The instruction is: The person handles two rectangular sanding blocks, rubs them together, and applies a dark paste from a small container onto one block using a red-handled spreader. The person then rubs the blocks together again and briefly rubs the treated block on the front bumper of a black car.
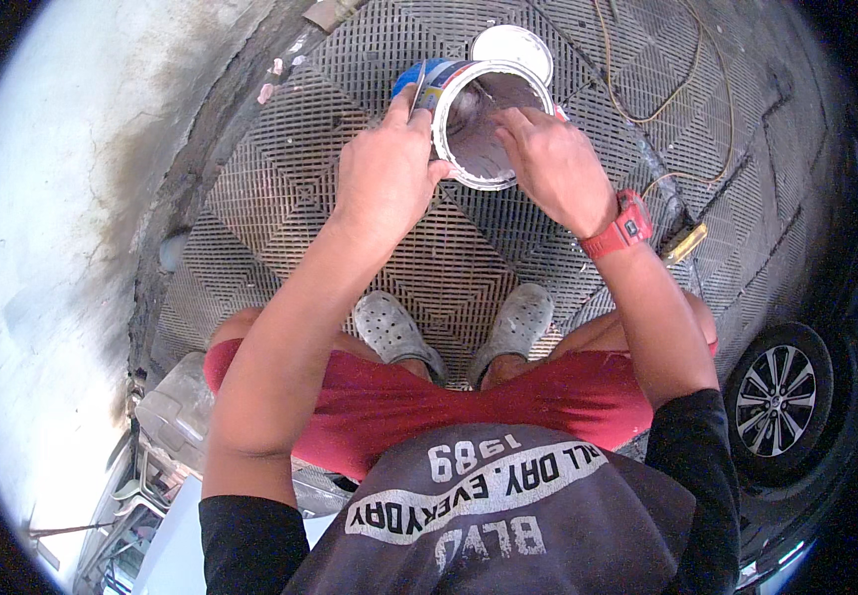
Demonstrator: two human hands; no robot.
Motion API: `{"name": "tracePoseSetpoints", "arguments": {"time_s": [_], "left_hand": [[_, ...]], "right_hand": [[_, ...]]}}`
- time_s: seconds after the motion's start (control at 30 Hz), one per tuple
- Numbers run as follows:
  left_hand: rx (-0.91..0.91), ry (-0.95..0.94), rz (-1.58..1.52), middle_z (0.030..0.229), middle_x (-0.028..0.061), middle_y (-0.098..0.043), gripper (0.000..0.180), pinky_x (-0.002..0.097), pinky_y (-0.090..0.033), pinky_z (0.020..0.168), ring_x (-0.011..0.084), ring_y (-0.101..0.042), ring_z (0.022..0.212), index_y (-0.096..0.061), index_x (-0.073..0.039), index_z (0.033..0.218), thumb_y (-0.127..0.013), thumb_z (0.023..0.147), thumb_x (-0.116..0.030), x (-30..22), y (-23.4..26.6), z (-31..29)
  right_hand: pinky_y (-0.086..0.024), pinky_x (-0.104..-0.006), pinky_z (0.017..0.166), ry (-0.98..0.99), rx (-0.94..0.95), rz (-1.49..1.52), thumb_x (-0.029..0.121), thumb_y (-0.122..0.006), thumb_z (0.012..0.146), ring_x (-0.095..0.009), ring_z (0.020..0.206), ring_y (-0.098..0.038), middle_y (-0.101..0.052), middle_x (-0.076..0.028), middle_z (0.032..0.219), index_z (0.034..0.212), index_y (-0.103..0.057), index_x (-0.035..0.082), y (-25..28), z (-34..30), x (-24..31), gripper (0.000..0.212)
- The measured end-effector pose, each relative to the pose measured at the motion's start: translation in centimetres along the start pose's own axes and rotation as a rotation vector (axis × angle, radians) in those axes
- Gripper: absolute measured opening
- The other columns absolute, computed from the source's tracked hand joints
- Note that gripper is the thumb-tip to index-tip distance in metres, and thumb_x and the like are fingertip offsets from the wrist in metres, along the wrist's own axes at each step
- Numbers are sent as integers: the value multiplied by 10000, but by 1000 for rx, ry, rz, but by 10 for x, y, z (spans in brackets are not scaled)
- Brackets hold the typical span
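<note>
Dark printed shirt (489, 506) and red shorts (469, 402) nearest, grey clogs (399, 332) beyond on the grated floor mat (280, 188). Left hand (384, 174) closed around the left rim of an open paint can (484, 119), tilted toward the person. Right hand (548, 164) on the right rim, fingers curled inside; red watch (619, 226) on the wrist. White lid (513, 45) lies just beyond. Car wheel (776, 397) near right.
</note>
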State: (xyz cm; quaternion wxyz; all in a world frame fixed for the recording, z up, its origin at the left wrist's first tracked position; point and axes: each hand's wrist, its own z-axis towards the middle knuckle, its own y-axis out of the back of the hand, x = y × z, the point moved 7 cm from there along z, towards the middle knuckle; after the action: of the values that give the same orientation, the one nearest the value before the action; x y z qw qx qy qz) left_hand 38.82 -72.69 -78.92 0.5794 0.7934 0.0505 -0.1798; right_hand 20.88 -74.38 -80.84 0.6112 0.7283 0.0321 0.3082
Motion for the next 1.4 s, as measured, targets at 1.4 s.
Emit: {"name": "tracePoseSetpoints", "arguments": {"time_s": [1.4], "left_hand": [[-19,156,-108,1215,265,-741,705,501,-571,1006,438,-727,1142,-726,26,1306,-951,802,-412,78,-20,12]], "right_hand": [[-609,-545,725,-38,-103,145,250,-632,1052,-412,818,-774,-777,-200,867,1051,-766,71,-3,36,10,224]]}}
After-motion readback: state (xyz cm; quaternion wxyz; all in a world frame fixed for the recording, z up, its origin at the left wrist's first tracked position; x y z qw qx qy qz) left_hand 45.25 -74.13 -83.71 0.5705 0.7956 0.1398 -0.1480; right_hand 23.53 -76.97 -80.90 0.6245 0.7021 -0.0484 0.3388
